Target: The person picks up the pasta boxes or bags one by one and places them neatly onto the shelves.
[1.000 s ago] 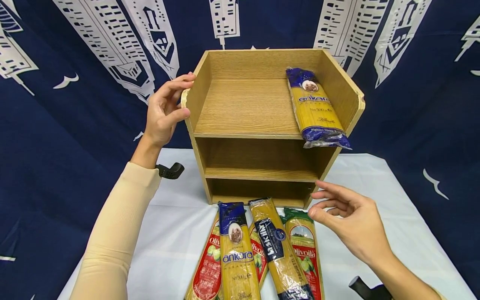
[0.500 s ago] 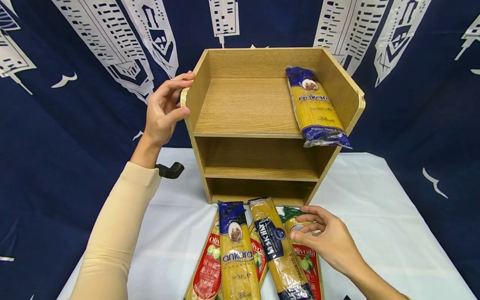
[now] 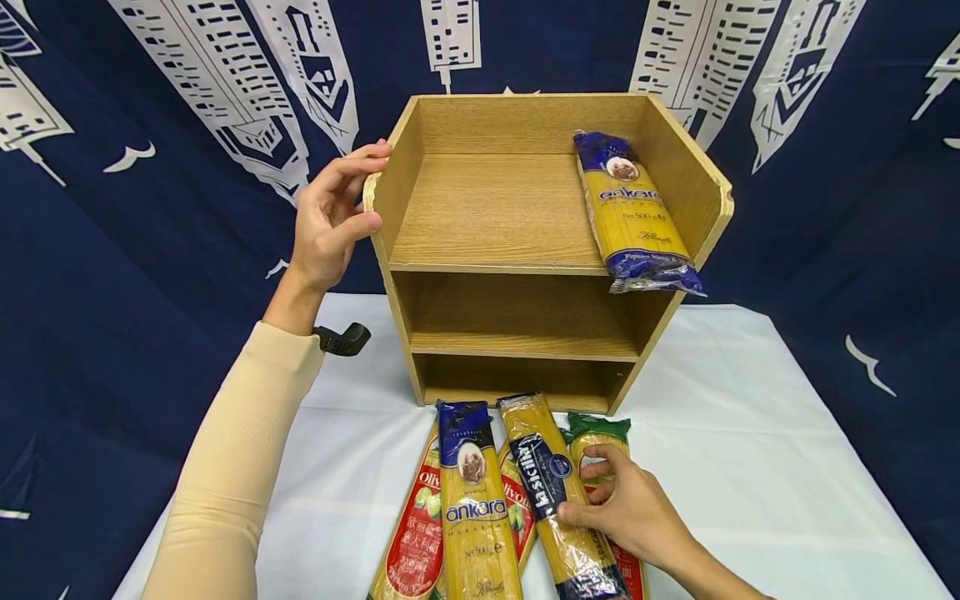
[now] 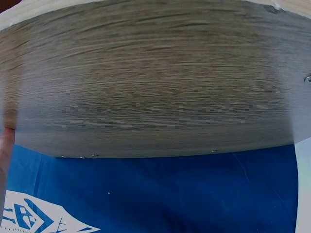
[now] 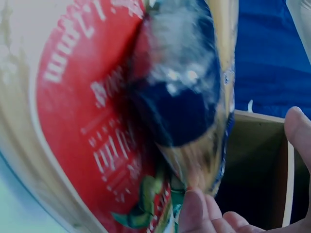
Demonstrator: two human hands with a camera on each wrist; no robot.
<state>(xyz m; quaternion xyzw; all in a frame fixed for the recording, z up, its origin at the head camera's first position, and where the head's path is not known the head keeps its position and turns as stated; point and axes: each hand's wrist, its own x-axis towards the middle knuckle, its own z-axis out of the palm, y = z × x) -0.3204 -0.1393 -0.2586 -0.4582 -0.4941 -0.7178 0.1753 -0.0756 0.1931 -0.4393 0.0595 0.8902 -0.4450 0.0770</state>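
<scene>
My left hand [image 3: 330, 221] rests against the left side panel of a small wooden shelf unit [image 3: 495, 208], its thumb at the front edge. One finger [image 4: 6, 153] touches the panel's outer face in the left wrist view. My right hand [image 3: 630, 504] is over the packets on the table. Its thumb lies on a navy-labelled spaghetti packet [image 3: 543, 479], and its other fingers lie over a green-topped Olivoilà pasta packet [image 3: 600, 429], partly hiding it. An Ankara spaghetti packet [image 3: 472, 500] lies to the left, partly over other Olivoilà packets [image 3: 414, 542].
Another Ankara packet [image 3: 633, 217] lies on the unit's top at the right, its end sticking out past the front edge. Two lower compartments open towards me. White cloth [image 3: 750, 433] covers the table, and a navy patterned curtain [image 3: 825, 250] hangs behind.
My right hand has moved down and left from beside the shelf's lower right corner onto the navy-labelled spaghetti packet. The left hand has stayed at the side panel.
</scene>
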